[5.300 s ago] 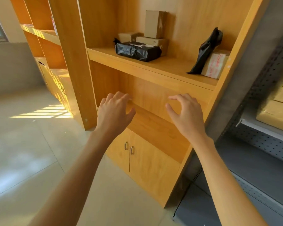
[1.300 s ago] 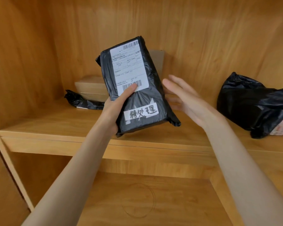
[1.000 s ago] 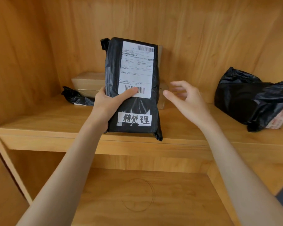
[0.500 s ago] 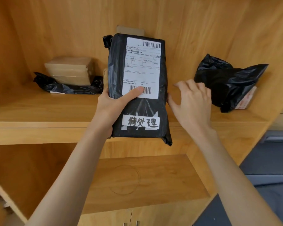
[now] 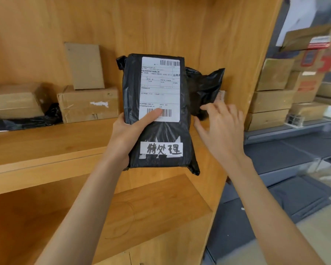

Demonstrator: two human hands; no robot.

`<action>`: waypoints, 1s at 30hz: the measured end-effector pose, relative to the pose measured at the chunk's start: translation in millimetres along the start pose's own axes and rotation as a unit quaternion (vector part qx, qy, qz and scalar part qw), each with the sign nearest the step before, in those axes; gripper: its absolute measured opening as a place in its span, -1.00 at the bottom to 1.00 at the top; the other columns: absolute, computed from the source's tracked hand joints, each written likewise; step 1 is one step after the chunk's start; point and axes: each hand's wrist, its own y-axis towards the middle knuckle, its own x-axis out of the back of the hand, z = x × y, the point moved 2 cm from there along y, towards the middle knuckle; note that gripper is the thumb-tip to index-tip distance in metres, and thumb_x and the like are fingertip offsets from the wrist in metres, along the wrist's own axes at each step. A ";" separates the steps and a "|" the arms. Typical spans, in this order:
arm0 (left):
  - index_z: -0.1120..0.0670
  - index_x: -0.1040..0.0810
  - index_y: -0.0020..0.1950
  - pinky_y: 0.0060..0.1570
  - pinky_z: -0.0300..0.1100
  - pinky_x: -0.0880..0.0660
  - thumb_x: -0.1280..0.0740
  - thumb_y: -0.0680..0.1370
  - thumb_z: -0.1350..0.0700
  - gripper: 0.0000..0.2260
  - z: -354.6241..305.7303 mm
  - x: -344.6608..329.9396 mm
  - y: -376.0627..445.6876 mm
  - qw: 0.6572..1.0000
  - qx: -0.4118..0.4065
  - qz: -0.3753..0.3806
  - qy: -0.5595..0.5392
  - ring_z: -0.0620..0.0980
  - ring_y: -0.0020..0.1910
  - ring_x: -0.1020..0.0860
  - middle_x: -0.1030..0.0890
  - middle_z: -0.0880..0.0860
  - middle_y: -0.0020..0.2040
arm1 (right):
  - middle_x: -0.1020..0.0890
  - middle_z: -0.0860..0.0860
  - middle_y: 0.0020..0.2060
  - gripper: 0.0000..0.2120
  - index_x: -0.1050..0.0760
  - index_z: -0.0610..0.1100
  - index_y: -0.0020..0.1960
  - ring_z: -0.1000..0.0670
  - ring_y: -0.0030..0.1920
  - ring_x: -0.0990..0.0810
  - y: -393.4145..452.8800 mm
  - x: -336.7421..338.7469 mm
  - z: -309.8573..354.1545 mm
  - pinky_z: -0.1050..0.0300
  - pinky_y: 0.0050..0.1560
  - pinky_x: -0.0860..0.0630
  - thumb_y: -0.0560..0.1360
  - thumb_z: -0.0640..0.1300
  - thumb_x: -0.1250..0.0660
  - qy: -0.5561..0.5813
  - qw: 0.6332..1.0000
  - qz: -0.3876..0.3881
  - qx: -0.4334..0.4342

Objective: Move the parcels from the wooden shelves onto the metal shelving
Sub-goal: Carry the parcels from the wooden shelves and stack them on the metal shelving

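Your left hand (image 5: 129, 131) grips the black parcel (image 5: 157, 115) upright, off the wooden shelf (image 5: 46, 142). Your right hand (image 5: 221, 129) is open beside it. The bag looks soft and slippery, so hold its 2 long sides. The metal shelving (image 5: 287, 148) is to your right.

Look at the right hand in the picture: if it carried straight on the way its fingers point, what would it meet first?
Most likely the crumpled black plastic bag parcel at the wooden shelf's right end; the right hand reaches with fingertips just short of it, though depth is unclear.
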 end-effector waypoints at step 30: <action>-0.09 -0.54 0.14 -0.36 -0.30 -0.56 -0.47 0.40 -0.08 -0.66 109.5 -469.1 -142.3 0.935 0.082 0.343 -0.033 -0.14 -0.19 -0.67 -0.69 -0.10 -0.06 | -0.62 -0.15 -0.08 -0.76 -0.60 -0.20 0.01 -0.26 -0.07 -0.53 -161.0 258.5 -411.7 -0.09 -0.07 -0.43 0.45 -0.04 -0.38 -0.321 0.926 0.023 -0.197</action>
